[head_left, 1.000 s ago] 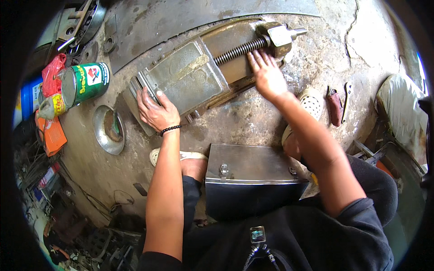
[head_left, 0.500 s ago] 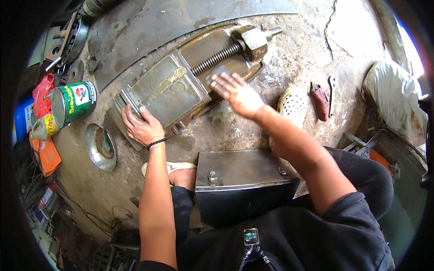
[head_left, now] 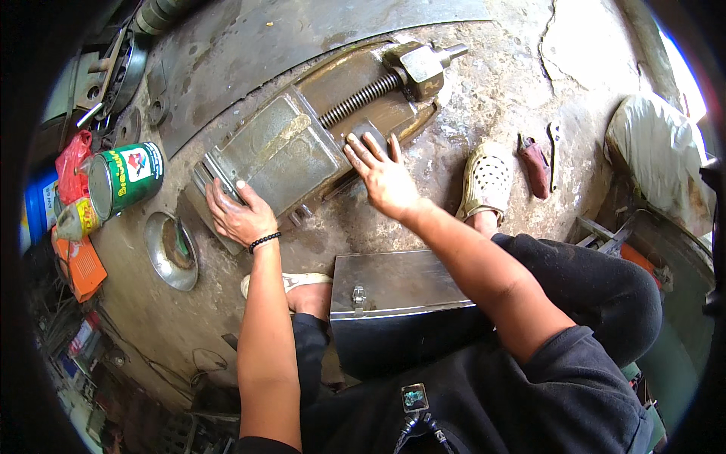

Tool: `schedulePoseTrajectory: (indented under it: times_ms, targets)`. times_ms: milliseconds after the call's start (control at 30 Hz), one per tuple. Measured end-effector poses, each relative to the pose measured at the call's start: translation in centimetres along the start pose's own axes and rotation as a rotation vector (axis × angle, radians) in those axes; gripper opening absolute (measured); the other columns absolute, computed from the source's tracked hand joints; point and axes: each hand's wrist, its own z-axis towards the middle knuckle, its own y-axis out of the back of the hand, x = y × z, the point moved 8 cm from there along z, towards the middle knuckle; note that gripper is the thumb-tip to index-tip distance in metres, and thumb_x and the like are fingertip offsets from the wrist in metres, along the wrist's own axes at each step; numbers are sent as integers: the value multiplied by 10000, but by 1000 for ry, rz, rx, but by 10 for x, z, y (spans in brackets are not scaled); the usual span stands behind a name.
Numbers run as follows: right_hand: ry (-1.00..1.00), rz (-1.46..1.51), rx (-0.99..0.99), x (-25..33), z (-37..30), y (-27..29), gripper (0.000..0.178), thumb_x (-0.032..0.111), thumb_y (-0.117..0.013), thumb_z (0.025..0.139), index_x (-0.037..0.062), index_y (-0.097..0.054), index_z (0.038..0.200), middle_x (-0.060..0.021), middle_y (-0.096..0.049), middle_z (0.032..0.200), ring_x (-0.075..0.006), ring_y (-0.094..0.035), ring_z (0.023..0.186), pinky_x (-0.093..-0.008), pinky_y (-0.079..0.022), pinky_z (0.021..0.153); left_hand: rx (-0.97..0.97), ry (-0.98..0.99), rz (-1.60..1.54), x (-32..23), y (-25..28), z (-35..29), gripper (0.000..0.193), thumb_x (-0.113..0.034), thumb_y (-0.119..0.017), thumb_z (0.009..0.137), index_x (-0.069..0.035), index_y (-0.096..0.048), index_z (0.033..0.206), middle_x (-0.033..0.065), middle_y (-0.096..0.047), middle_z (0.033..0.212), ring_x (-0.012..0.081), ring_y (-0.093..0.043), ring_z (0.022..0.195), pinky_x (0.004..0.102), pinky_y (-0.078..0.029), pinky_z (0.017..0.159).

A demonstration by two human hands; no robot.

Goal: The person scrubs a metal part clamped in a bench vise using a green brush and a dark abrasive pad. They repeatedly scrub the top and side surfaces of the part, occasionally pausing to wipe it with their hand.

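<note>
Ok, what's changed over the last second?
Right hand moved down-left in view along the machine bed, away from the end block toward the flat-topped slide. A dark flat piece now shows by its fingers; can't tell if it's gripped. Left hand stays on the machine's left end; screw, metal box and green can look unmoved.

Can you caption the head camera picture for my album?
Left hand on a metal vise, right hand near its screw.

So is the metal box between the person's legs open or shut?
The metal box is shut: its lid lies flat along the visible front edge.
</note>
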Motion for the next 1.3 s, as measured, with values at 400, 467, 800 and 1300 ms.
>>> schedulePoseTrajectory:
  times_ms: [400,467,800,1300]
  targets:
    - [-72,-219,-149,-46,1,27,668,63,-409,922,60,-310,1583,-95,-262,1676,-279,-293,1524,-549,-158,1249,-3,1,-27,1,0,0,501,-421,-598,975,-95,-559,1353,138,-550,1425,345,-546,1297,527,-427,1015]
    - [-114,-164,-130,-51,-2,24,686,81,-436,916,57,-300,1589,-112,-265,1671,-301,-287,1523,-543,-158,1250,18,6,-7,1,-1,0,504,-420,-605,969,-94,-560,1351,136,-551,1424,342,-547,1297,526,-425,1017]
    - [-195,-133,-72,-43,-3,6,683,117,-476,911,36,-329,1573,-140,-281,1658,-325,-285,1521,-538,-151,1249,-12,3,-30,1,-1,-2,505,-410,-631,947,-119,-566,1355,135,-559,1417,336,-548,1296,515,-405,1038]
    - [-52,-74,6,-43,8,24,780,15,-482,838,8,-267,1588,-180,-228,1670,-324,-231,1544,-460,-157,1271,28,32,-14,2,-3,0,516,-369,-661,916,-111,-567,1353,139,-551,1433,342,-527,1320,519,-380,1074]
